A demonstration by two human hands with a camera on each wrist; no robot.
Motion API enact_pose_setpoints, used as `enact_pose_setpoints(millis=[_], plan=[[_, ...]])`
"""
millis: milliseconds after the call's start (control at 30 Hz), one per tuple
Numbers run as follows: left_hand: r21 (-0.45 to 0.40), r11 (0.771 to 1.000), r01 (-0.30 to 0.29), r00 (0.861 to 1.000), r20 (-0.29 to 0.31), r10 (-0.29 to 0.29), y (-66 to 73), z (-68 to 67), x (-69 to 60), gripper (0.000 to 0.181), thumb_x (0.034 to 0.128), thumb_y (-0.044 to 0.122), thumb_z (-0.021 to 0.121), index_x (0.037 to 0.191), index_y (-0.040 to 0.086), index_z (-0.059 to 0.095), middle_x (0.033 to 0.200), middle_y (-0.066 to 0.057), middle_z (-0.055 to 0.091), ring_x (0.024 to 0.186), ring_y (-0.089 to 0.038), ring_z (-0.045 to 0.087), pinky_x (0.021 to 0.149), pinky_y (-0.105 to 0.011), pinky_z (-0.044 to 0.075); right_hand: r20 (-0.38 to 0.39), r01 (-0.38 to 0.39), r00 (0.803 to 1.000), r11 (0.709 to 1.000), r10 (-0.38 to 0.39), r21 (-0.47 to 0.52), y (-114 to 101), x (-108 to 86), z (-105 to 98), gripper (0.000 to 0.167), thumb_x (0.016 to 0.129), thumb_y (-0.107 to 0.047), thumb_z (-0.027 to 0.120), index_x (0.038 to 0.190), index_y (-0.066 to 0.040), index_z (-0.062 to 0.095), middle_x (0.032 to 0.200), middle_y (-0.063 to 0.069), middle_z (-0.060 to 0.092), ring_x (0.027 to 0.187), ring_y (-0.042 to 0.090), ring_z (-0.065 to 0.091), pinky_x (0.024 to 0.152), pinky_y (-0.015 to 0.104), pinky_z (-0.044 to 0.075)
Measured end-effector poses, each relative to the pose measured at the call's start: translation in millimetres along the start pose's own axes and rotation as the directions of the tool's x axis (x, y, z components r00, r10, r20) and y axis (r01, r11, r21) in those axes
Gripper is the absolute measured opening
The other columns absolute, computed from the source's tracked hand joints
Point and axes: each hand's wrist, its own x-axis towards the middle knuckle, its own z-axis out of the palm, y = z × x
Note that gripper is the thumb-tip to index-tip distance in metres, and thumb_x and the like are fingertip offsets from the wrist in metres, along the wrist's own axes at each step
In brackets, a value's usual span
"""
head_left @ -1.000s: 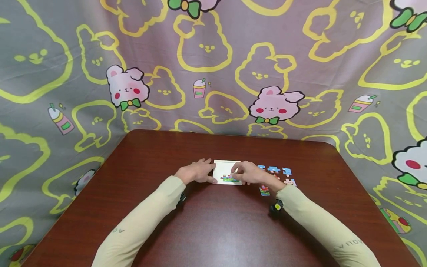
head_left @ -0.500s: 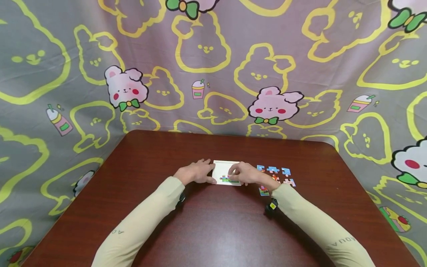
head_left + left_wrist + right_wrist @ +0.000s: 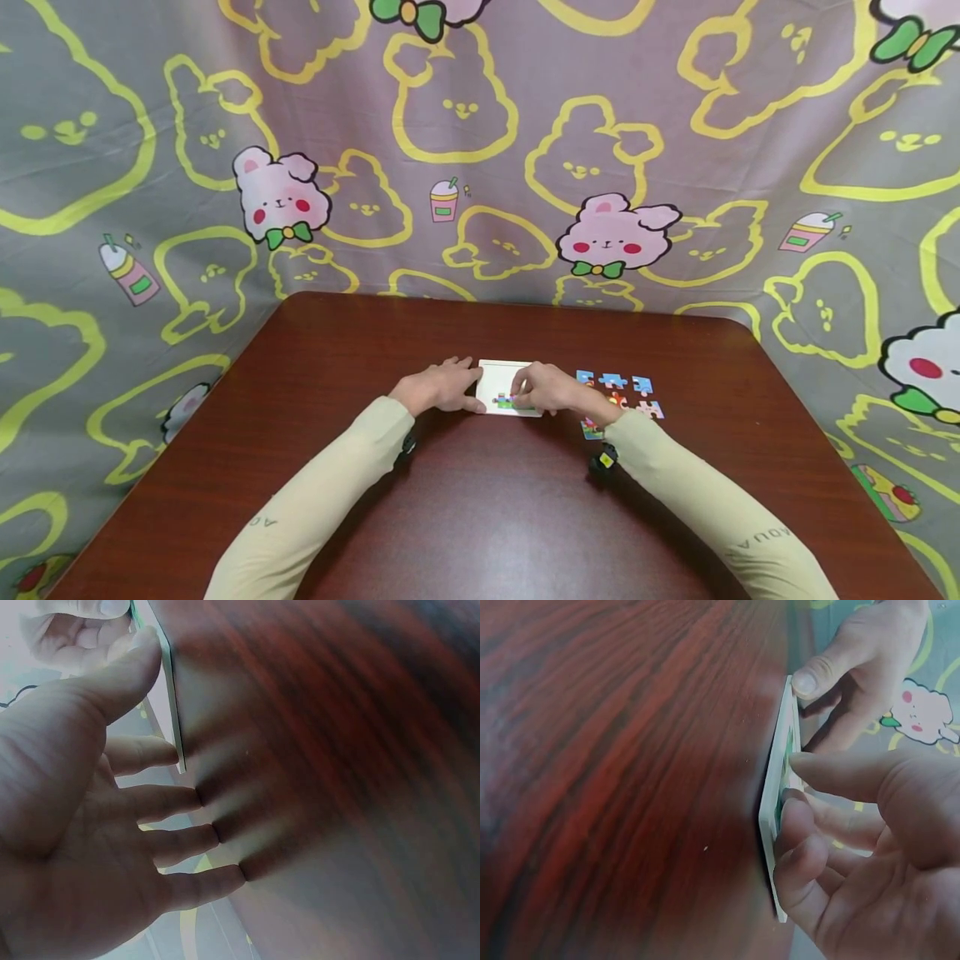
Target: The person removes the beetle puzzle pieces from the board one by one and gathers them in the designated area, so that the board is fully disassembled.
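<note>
A shallow white puzzle tray (image 3: pixel 491 379) lies on the brown table, with a few joined jigsaw pieces (image 3: pixel 501 401) along its near edge. My left hand (image 3: pixel 442 387) rests at the tray's left side, fingers spread and fairly straight. In the left wrist view its thumb (image 3: pixel 139 671) lies on the tray's rim (image 3: pixel 171 705) and the index finger touches the corner. My right hand (image 3: pixel 551 388) reaches over the tray's right part, thumb and curled index finger pinching a jigsaw piece there. That piece is mostly hidden; a green bit shows beside the thumb (image 3: pixel 832 771) in the right wrist view.
Several loose jigsaw pieces (image 3: pixel 613 381) lie right of the tray, some partly behind the right forearm. A patterned curtain (image 3: pixel 465 250) hangs behind the far edge of the table (image 3: pixel 480 500).
My right hand has shifted slightly left over the tray, and its wrist and forearm have moved left as well. The left hand stays at the tray's side.
</note>
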Motion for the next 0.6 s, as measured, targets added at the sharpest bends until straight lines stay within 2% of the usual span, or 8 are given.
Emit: enact_pose_setpoints(millis=[333,600], plan=[[-0.004,1.0,0.012,1.0,0.009,-0.012,0.1,-0.6,-0.5,0.078,0.1005,0.053,0.063,0.163,0.014,0.036,0.171,-0.018,0.024,0.159,-0.04,0.019,0.124,-0.06,0.028,0.007,-0.031,0.999,0.998,0.032,-0.045,-3.5,2.6,1.0,0.006,0.094,-0.009,0.076,0.097,-0.009,0.071,0.09,0.006,0.078,0.048,0.01,0.058,0.041,0.022,0.046],[-0.014,1.0,0.004,1.0,0.004,-0.004,-0.2,-0.3,0.1,0.077,0.1005,0.052,0.064,0.162,0.014,0.038,0.17,-0.02,0.025,0.158,-0.042,0.02,0.124,-0.061,0.028,0.026,-0.065,0.998,0.998,0.065,-0.022,-7.3,1.7,-1.4,0.01,0.094,-0.009,0.076,0.097,-0.01,0.067,0.086,0.004,0.075,0.05,0.012,0.061,0.046,0.028,0.054]])
